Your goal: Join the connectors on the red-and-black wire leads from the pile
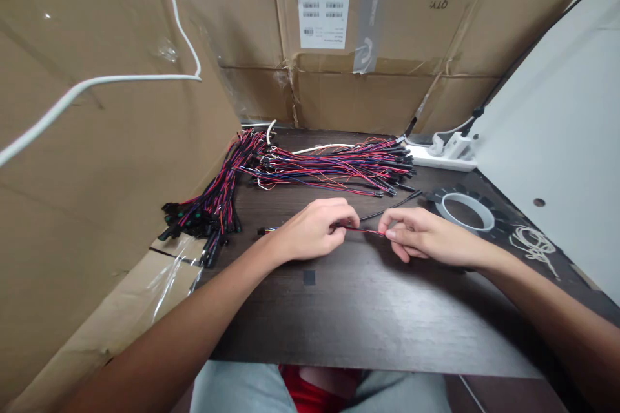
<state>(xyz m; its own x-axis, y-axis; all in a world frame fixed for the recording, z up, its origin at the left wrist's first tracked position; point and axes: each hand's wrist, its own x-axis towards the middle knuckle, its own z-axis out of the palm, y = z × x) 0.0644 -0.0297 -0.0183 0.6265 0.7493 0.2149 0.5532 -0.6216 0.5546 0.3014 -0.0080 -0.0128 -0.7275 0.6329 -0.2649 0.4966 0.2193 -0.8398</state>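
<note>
Over the dark wood-grain table [363,322], the left hand [316,230] pinches a thin red-and-black wire [364,230]; at its three o'clock, the right hand's [426,232] fingers nip the same wire. From the wire, a heap of red, blue and black cables [334,168] lies at eleven o'clock, a pale plastic ring [487,215] toward three.

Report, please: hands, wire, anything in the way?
Left hand, right hand: both gripping red wire. Wire spans between them. Wire bundles beyond, seemingly not in the way.
</note>
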